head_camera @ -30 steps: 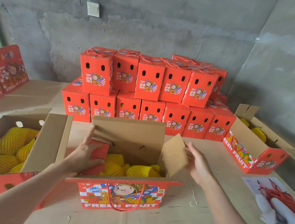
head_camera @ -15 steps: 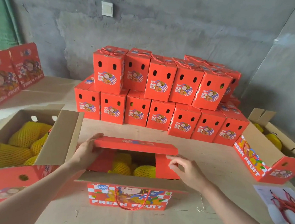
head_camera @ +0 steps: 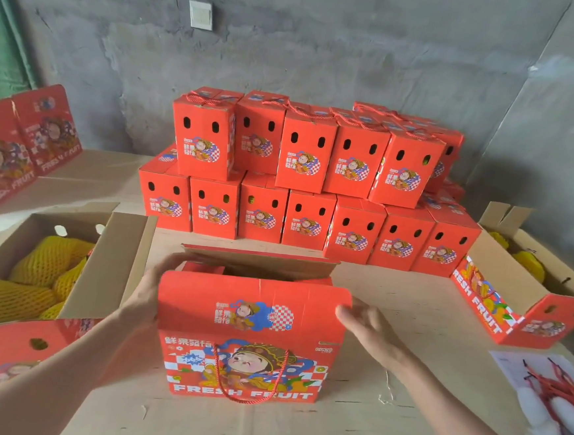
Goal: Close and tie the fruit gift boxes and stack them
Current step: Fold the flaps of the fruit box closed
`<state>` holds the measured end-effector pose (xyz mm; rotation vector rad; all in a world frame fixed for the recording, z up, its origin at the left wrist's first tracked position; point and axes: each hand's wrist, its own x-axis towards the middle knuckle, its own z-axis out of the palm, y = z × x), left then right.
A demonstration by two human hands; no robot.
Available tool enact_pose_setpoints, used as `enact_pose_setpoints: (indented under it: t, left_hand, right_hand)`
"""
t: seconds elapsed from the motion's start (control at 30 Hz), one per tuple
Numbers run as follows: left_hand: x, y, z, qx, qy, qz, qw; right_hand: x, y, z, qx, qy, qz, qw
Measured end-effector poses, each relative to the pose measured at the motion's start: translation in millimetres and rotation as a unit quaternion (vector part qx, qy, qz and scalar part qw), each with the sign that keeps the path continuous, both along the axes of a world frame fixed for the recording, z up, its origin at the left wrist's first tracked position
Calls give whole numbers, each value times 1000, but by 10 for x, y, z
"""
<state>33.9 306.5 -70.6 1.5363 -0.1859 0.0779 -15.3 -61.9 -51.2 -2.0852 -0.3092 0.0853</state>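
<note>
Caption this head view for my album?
Left hand and right hand steady the raised flap of a fruit box; closed boxes stacked behind.

A second ago the gift box (head_camera: pixel 246 368) was wide open, back flap standing straight up while I was pushing the two side flaps in. Now the back flap (head_camera: pixel 258 264) is folded forward over the top, and the front flap (head_camera: pixel 254 311), which was sticking out flat toward me half a second back, has swung up and hides the opening. My left grip (head_camera: pixel 150 296) moved off the side flap to the front flap's left edge, and my right grip (head_camera: pixel 369 330) came off the back flap to touch its right edge.
</note>
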Motion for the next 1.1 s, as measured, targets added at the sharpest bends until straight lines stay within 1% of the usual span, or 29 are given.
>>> enact_pose_setpoints:
  t: [0.03,0.07,0.13,0.2,0.23,0.27,0.33,0.37,0.43,0.5,0.6,0.77,0.83,0.9,0.97,1.0,1.1]
  left_hand:
    - [6,-19,38,-55,36,5,998]
    - [27,-42,68,-91,81,23,992]
    - [78,-68,84,-146,171,40,974]
    - [73,-91,99,-187,209,37,959]
    - [59,-112,105,-179,206,38,961]
    - [43,-125,95,-147,191,55,969]
    - [26,-148,48,-45,162,91,982]
    - [32,-153,14,3,150,102,983]
    - [11,-149,-12,58,130,112,983]
    - [-10,-124,-29,68,118,109,985]
    - [-34,-107,-14,96,109,92,985]
    - [-23,-121,40,219,68,96,969]
    - [-29,-131,42,258,53,100,959]
    - [-25,-143,21,282,50,101,953]
    - [-20,-167,12,346,31,99,932]
    - [-22,-179,10,361,27,99,927]
    - [-46,-203,12,311,42,113,943]
  right_hand:
    - [35,75,2,28,-26,-47,998]
    - [82,149,-11,25,-50,-86,995]
    - [152,293,-34,-13,-90,-128,988]
    - [192,412,-97,-55,-150,-150,976]
    - [204,462,-140,-78,-192,-157,966]
    - [200,501,-178,-105,-227,-164,954]
    - [208,526,-223,-123,-255,-168,944]
    - [217,528,-232,-129,-267,-166,940]
    - [222,524,-236,-145,-287,-169,932]
    - [224,530,-226,-156,-289,-174,928]
    - [244,547,-204,-158,-275,-164,934]
    - [250,551,-191,-189,-254,-158,935]
    - [254,553,-200,-233,-252,-152,927]
    - [286,567,-206,-308,-233,-145,911]
    - [321,592,-203,-369,-211,-143,894]
    - [328,605,-198,-377,-202,-147,892]
    - [349,630,-205,-350,-187,-170,902]
